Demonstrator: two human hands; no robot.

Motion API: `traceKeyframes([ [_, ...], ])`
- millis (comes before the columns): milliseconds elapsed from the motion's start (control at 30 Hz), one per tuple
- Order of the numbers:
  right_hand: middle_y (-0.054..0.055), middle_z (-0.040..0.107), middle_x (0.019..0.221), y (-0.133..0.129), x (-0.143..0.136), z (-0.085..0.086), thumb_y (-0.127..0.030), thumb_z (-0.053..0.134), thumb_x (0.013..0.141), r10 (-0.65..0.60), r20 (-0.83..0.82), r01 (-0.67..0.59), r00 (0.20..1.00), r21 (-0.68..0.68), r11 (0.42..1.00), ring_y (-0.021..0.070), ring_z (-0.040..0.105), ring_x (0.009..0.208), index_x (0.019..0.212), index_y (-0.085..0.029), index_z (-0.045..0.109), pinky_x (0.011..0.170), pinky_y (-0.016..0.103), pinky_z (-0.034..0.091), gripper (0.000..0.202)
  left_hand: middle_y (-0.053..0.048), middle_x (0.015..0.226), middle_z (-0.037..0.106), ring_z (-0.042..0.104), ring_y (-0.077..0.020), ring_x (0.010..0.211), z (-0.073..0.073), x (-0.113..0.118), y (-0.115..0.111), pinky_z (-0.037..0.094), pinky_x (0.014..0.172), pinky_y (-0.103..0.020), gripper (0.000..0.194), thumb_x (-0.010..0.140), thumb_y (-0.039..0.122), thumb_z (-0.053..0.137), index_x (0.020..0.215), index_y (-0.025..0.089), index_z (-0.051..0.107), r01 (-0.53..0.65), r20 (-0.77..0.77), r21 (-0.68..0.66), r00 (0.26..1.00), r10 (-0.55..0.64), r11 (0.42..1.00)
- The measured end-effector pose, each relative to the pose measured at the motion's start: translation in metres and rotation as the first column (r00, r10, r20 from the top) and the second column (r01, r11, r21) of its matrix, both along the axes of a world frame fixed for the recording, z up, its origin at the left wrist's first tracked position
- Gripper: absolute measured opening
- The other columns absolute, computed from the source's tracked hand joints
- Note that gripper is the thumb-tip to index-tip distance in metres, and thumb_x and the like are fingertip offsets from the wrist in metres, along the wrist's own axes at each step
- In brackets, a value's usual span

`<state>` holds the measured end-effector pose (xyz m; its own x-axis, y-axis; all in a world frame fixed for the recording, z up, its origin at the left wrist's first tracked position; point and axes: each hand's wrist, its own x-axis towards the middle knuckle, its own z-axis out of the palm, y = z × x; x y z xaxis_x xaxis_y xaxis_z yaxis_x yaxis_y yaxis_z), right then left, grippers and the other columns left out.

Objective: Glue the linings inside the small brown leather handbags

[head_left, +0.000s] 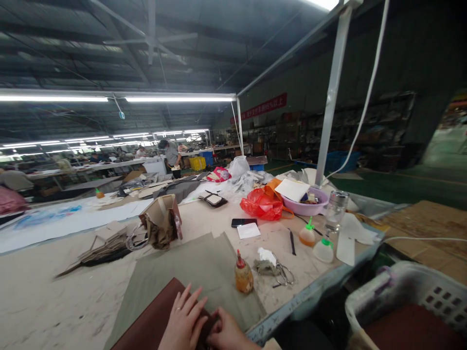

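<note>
Maroon panel (153, 316) lies on the grey-green sheet (164, 265) — left hand (185, 318) spread flat over it, presumably steadying it, right hand (226, 330) curled at its edge, pinching or not I can't tell — red-tipped bottle (243, 278) near, likely for easy reach

panel (153, 318) over sheet (164, 262); nearest bottle (243, 279) right, scissors (281, 272) farther right

Pale worktable (73, 301), grey-green sheet (171, 262), black phone (243, 222), scissors (282, 273), purple basin (308, 209), red bag (260, 205)
</note>
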<state>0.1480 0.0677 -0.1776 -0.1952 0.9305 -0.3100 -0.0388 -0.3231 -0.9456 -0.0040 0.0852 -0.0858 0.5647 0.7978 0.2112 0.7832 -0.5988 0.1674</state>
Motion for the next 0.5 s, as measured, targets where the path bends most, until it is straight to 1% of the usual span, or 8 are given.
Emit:
traceKeyframes([
  [67,-0.010,0.052,0.053,0.000,0.001,0.002,-0.030,0.077,0.052,-0.021,0.013,0.020,1.000,0.042,0.999,0.0105,0.052,0.050,0.079,-0.022,0.049,0.054,0.024,0.042,0.039,-0.005,0.139,0.059,0.033,-0.0365,0.141,0.014,0.017,0.003,0.022,0.113,-0.066,0.039,0.092,0.035,0.047,0.127,0.030,0.064,0.022,-0.086,-0.091,0.996,-0.030,0.996],
  [100,-0.009,0.053,0.056,0.000,0.001,0.003,-0.028,0.077,0.053,-0.030,0.019,0.029,0.999,0.065,0.997,0.0111,0.053,0.055,0.075,-0.022,0.050,0.057,0.024,0.043,0.035,-0.006,0.133,0.063,0.036,-0.0363,0.139,0.019,0.023,0.004,0.018,0.113,-0.068,0.037,0.093,0.035,0.046,0.124,0.029,0.066,0.022,-0.115,-0.119,0.993,-0.036,0.993],
  [167,-0.007,0.056,0.061,0.000,0.003,0.006,-0.025,0.075,0.054,-0.031,0.027,0.028,0.999,0.103,0.994,0.0131,0.056,0.064,0.070,-0.021,0.052,0.063,0.026,0.044,0.028,-0.008,0.112,0.072,0.049,-0.0333,0.128,0.022,0.031,0.008,0.015,0.113,-0.067,0.032,0.094,0.034,0.045,0.106,0.026,0.073,0.024,-0.153,-0.142,0.987,-0.046,0.990],
  [200,-0.006,0.057,0.063,0.000,0.003,0.006,-0.024,0.074,0.055,-0.021,0.030,0.018,0.999,0.115,0.993,0.0141,0.057,0.067,0.068,-0.020,0.054,0.065,0.027,0.045,0.024,-0.008,0.101,0.073,0.056,-0.0306,0.119,0.022,0.032,0.009,0.015,0.114,-0.065,0.033,0.094,0.033,0.044,0.096,0.024,0.075,0.031,-0.163,-0.139,0.985,-0.054,0.990],
  [233,-0.005,0.058,0.065,0.000,0.004,0.007,-0.023,0.073,0.055,-0.007,0.032,0.003,0.999,0.123,0.992,0.0148,0.057,0.069,0.068,-0.020,0.056,0.066,0.027,0.045,0.021,-0.008,0.093,0.072,0.060,-0.0278,0.109,0.020,0.033,0.011,0.016,0.114,-0.062,0.033,0.094,0.033,0.044,0.087,0.023,0.075,0.040,-0.169,-0.133,0.984,-0.062,0.990],
  [300,-0.004,0.059,0.065,-0.001,0.006,0.006,-0.020,0.070,0.055,0.028,0.041,-0.033,0.999,0.129,0.991,0.0156,0.057,0.069,0.067,-0.019,0.059,0.067,0.028,0.045,0.017,-0.007,0.084,0.071,0.063,-0.0241,0.095,0.017,0.035,0.012,0.023,0.113,-0.056,0.033,0.093,0.033,0.047,0.077,0.021,0.073,0.056,-0.170,-0.127,0.982,-0.077,0.990],
  [400,-0.003,0.058,0.062,-0.003,0.007,0.004,-0.017,0.068,0.054,0.045,0.089,-0.056,0.995,0.126,0.990,0.0156,0.056,0.065,0.063,-0.018,0.060,0.064,0.029,0.045,0.012,-0.008,0.080,0.072,0.064,-0.0231,0.087,0.015,0.038,0.015,0.037,0.102,-0.047,0.035,0.093,0.031,0.046,0.074,0.019,0.072,0.042,-0.163,-0.120,0.985,-0.061,0.992],
  [500,-0.002,0.057,0.061,-0.007,0.010,0.001,-0.021,0.068,0.058,0.025,0.161,-0.049,0.987,0.145,0.988,0.0159,0.055,0.063,0.065,-0.019,0.062,0.062,0.029,0.044,0.010,-0.010,0.079,0.073,0.065,-0.0246,0.084,0.018,0.038,0.021,0.043,0.089,-0.042,0.041,0.095,0.029,0.040,0.073,0.018,0.073,-0.035,-0.195,-0.061,0.981,0.023,0.997],
])
